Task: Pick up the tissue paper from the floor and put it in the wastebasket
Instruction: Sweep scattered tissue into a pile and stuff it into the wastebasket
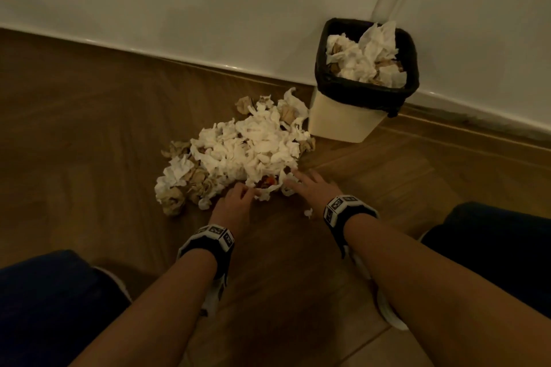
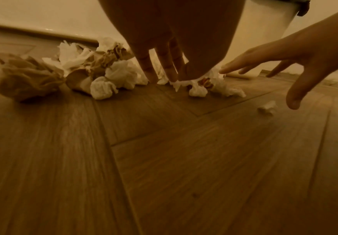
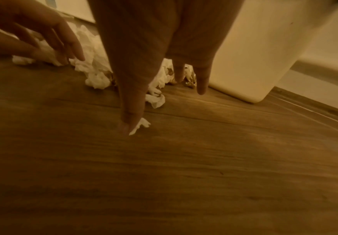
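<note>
A heap of crumpled white and brown tissue paper (image 1: 238, 152) lies on the wooden floor. Right of it, against the wall, stands a cream wastebasket (image 1: 343, 119) with a black liner, tissues piled inside. My left hand (image 1: 238, 195) reaches down to the near edge of the heap, straight fingers (image 2: 171, 74) touching a white tissue. My right hand (image 1: 307, 185) hovers at the heap's near right edge with its fingers spread and nothing in them; the wrist view shows its fingertips (image 3: 201, 89) pointing at the floor. A small white scrap (image 1: 308, 213) lies alone beside my right wrist.
A white wall and skirting (image 1: 208, 62) run behind the heap and the basket. My knees in dark trousers (image 1: 44, 292) flank both arms. Bare floorboards (image 1: 89, 128) stretch to the left and in front of me.
</note>
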`<state>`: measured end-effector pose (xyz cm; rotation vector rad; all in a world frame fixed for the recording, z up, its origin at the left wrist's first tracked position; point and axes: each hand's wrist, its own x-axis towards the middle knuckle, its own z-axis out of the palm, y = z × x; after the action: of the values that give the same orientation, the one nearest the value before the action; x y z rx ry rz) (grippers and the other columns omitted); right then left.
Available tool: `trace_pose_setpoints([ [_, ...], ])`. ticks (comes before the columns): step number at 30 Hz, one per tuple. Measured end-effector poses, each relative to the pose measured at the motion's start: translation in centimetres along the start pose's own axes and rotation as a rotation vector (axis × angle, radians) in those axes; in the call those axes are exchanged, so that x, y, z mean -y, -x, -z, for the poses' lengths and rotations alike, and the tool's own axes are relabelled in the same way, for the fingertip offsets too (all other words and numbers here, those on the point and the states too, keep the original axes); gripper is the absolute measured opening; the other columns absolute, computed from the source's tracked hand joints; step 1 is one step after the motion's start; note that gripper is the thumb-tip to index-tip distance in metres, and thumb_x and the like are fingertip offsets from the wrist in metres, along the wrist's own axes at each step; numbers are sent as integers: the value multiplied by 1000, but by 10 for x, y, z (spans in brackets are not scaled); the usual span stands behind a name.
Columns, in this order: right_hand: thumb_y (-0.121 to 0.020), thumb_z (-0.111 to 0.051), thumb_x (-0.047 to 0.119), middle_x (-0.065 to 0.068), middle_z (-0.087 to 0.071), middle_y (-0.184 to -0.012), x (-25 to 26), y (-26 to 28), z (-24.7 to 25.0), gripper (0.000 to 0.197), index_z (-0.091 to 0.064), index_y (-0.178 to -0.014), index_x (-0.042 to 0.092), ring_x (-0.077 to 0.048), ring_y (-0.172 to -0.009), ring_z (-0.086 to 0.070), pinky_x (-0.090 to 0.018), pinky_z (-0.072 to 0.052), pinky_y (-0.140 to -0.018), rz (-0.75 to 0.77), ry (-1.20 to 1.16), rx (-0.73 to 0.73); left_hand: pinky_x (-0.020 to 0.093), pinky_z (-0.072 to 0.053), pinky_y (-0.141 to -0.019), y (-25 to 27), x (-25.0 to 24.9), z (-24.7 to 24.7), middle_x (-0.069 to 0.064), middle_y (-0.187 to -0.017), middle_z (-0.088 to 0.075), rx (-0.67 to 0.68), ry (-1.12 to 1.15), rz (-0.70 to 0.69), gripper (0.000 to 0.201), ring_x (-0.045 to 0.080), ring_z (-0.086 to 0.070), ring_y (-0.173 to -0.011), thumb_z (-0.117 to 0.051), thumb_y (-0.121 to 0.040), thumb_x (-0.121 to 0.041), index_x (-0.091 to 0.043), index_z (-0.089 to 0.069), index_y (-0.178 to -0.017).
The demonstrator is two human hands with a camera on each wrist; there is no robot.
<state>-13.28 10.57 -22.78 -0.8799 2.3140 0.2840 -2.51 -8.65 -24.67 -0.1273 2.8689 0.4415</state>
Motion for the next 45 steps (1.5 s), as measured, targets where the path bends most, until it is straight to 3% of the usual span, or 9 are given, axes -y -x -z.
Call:
trace_pose_setpoints([
  [5,-74,-74,8,9,6,-156,1,-17,-7,103,-8,-147,35,-35,-144,3,-64,-22,-108,35,44,36,31,-47,-79,2,4,-9,7,-130,-38,10,58,12,47,24,-51,-103,-47,-88,-6,-20,-41,-133],
  [11,-85,-61,6,-6,-16,-152,-13,-24,-14,63,-35,-139,24,-41,-133,-23,-44,-36,-107,65,-129,-39,35,-47,-86,8,11,-19,7,-129,-39,22,145,47,53,26,-48,-110,-43,-84,1,-22,-43,-131],
  [14,-87,-58,7,-13,-34,-139,-16,-17,-19,40,-52,-126,13,-32,-120,-42,-30,-41,-93,-12,-333,-125,35,-47,-87,9,11,-21,6,-129,-39,17,147,43,52,25,-49,-108,-44,-85,0,-23,-43,-132],
  [27,-90,-59,16,-14,-52,-130,-9,-1,-26,24,-64,-111,6,-28,-118,-51,-31,-42,-95,-136,-401,-80,31,-39,-82,-3,-18,-18,3,-124,-47,-118,65,-72,34,21,-48,-108,-49,-87,-12,-22,-56,-119],
  [31,-85,-67,23,-6,-59,-100,-15,0,-34,26,-65,-105,6,-20,-93,-59,-27,-45,-74,-325,-891,-80,36,-38,-89,-11,-27,-16,7,-126,-45,-197,120,80,34,25,-44,-115,-51,-84,-11,-17,-53,-118],
  [35,-92,-58,16,-7,-53,-81,-26,8,-37,9,-60,-92,8,-12,-61,-49,-21,-38,-54,-402,-1770,161,40,-40,-88,-11,-25,-12,11,-123,-44,-279,219,274,32,29,-43,-116,-51,-83,-5,-14,-53,-114],
  [38,-98,-46,21,-3,-47,-74,-35,20,-40,17,-55,-90,9,-6,-44,-44,-16,-33,-43,-365,-2012,256,41,-40,-88,-10,-23,-14,12,-125,-42,-258,179,278,34,30,-42,-116,-51,-84,-5,-14,-51,-117],
  [41,-99,-33,17,-6,-49,-71,-35,32,-42,24,-53,-92,7,-9,-36,-41,-16,-31,-36,-376,-2269,169,42,-39,-89,-10,-25,-17,12,-125,-40,-245,140,251,39,31,-39,-117,-54,-82,-10,-19,-52,-120],
  [45,-74,-34,4,2,-37,-43,-32,39,-40,14,-40,-66,13,-11,-32,-26,-15,-21,-39,-379,-2421,11,50,-36,-94,-12,-36,-19,12,-134,-34,-222,79,240,41,35,-30,-124,-56,-83,-26,-35,-50,-122],
])
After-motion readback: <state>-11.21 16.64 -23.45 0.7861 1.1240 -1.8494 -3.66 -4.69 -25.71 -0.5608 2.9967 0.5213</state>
